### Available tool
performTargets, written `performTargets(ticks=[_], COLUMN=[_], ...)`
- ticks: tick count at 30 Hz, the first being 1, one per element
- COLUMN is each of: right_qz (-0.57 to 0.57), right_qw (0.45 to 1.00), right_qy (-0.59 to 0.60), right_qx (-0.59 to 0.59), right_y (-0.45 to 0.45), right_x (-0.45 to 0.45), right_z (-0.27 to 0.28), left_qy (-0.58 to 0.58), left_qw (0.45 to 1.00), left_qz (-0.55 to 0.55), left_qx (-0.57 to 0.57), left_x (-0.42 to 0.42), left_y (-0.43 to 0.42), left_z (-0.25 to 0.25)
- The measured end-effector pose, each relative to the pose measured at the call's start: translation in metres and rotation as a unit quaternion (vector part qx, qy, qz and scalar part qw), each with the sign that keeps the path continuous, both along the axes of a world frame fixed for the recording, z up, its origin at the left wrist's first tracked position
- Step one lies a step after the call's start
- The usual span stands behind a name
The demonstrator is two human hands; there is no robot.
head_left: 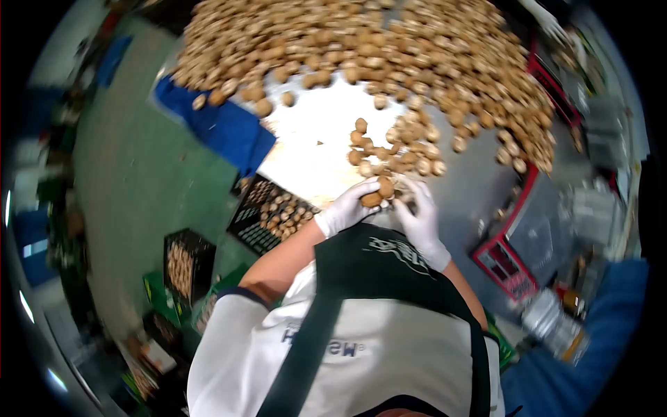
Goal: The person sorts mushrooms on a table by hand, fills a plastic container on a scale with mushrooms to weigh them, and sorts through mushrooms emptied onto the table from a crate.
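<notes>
My left hand (351, 205), in a white glove, is closed around brown mushrooms (372, 200) at the table's near edge. Close beside it on the right, my right hand (419, 212), also gloved in white, has its fingers bent near the same mushrooms; whether it grips one is too small to make out. Just beyond both hands lies a loose group of mushrooms (410, 147) on the shiny metal table (319, 125). A large heap of mushrooms (333, 42) covers the far part of the table.
A black crate (253, 226) with mushrooms stands left of my arms, below a blue cloth (222, 125) on the table edge. Another black crate (186, 267) is on the floor. Right are a red-framed scale (514, 257) and clear plastic containers (552, 320). Another person's gloved hand (545, 19) shows top right.
</notes>
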State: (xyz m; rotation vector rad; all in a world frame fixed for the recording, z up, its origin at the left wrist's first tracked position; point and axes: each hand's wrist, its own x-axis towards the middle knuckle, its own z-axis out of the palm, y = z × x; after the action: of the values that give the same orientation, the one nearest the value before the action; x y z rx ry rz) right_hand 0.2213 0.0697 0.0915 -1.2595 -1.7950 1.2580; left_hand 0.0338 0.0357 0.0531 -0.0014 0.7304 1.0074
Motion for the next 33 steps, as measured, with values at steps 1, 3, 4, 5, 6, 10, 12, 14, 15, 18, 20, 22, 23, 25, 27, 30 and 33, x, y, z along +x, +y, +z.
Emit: performTargets(ticks=[1,3,4,5,6,10,12,14,15,18,20,22,23,25,27,30,33], right_qz=[0.017,0.024,0.021,0.015,0.02,0.045,0.061,0.089,0.082,0.041,-0.011,-0.022,-0.038,-0.054,-0.096,-0.177,-0.282], right_qw=[0.997,0.999,1.0,1.0,1.0,0.999,0.997,0.982,0.983,0.973,0.965,0.945,0.94,0.948,0.932,0.899,0.882], right_qy=[-0.012,-0.01,0.004,0.014,0.007,-0.011,-0.04,-0.115,-0.149,-0.183,-0.212,-0.251,-0.248,-0.199,-0.214,-0.261,-0.274], right_qx=[0.071,0.04,0.022,0.005,0.014,0.016,0.004,0.122,0.073,0.137,0.151,0.209,0.233,0.243,0.277,0.304,0.26], right_y=[0.001,0.001,0.001,0.002,0.002,0.003,0.007,0.025,0.034,0.078,0.106,0.134,0.136,0.14,0.135,0.095,0.031], right_x=[0.001,0.003,0.003,0.004,0.004,0.007,0.012,0.041,0.05,0.106,0.146,0.189,0.191,0.208,0.226,0.232,0.242], right_z=[-0.009,-0.015,-0.016,-0.016,-0.015,-0.014,-0.005,-0.007,0.013,0.038,0.064,0.096,0.121,0.159,0.19,0.228,0.241], left_qy=[0.028,0.123,0.171,0.216,0.248,0.368,0.433,0.435,0.437,0.355,0.287,0.248,0.241,0.236,0.243,0.226,0.076], left_qw=[0.999,0.983,0.972,0.959,0.934,0.85,0.827,0.793,0.775,0.833,0.876,0.902,0.911,0.93,0.936,0.955,0.976], left_qz=[0.021,0.139,0.163,0.183,0.256,0.367,0.295,0.334,0.351,0.4,0.383,0.354,0.334,0.271,0.227,0.119,-0.055], left_qx=[0.017,0.005,0.006,0.006,-0.007,-0.082,-0.205,-0.264,-0.292,-0.144,-0.059,-0.012,0.014,0.074,0.115,0.15,0.197], left_x=[-0.016,-0.051,-0.078,-0.108,-0.135,-0.266,-0.316,-0.314,-0.312,-0.302,-0.285,-0.267,-0.259,-0.239,-0.218,-0.158,-0.1], left_y=[-0.007,-0.024,-0.037,-0.05,-0.062,-0.115,-0.139,-0.132,-0.123,-0.087,-0.056,-0.018,0.003,0.042,0.087,0.135,0.173], left_z=[-0.003,0.002,0.003,0.005,0.002,-0.081,-0.119,-0.096,-0.083,-0.048,-0.021,0.001,0.008,0.028,0.032,0.066,0.053])
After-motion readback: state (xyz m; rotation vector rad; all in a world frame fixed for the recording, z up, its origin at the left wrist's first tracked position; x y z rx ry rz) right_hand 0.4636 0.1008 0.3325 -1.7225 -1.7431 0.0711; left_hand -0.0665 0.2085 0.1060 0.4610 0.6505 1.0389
